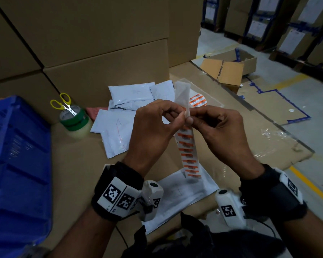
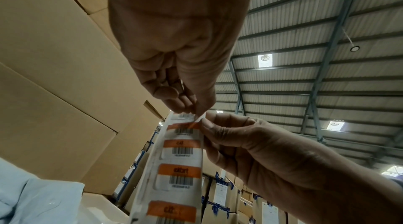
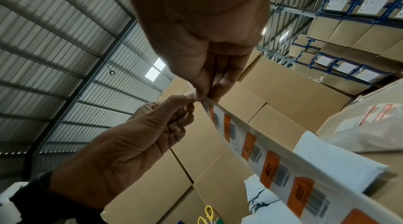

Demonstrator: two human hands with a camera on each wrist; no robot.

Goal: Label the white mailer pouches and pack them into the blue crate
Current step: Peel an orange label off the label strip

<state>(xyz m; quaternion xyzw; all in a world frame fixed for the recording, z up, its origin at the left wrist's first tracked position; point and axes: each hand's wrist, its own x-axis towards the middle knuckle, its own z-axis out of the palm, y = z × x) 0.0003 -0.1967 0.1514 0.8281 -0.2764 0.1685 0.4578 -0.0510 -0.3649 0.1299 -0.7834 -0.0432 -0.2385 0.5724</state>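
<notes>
While hands [image 1: 186, 118] pinch it, label strip [image 1: 189, 153] hangs lengthwise (downward).

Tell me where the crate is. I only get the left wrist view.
Observer: The blue crate stands at the person's left.
Operator: Report the pouches.
Observer: White pouches lie heaped beyond the label strip; one more lies nearest the person.
Operator: Name any tools.
Observer: Yellow scissors rest on a green tape roll beside the crate.

Barcode stickers on the label strip [image 2: 174, 172] carry illegible orange-banded print.
</notes>
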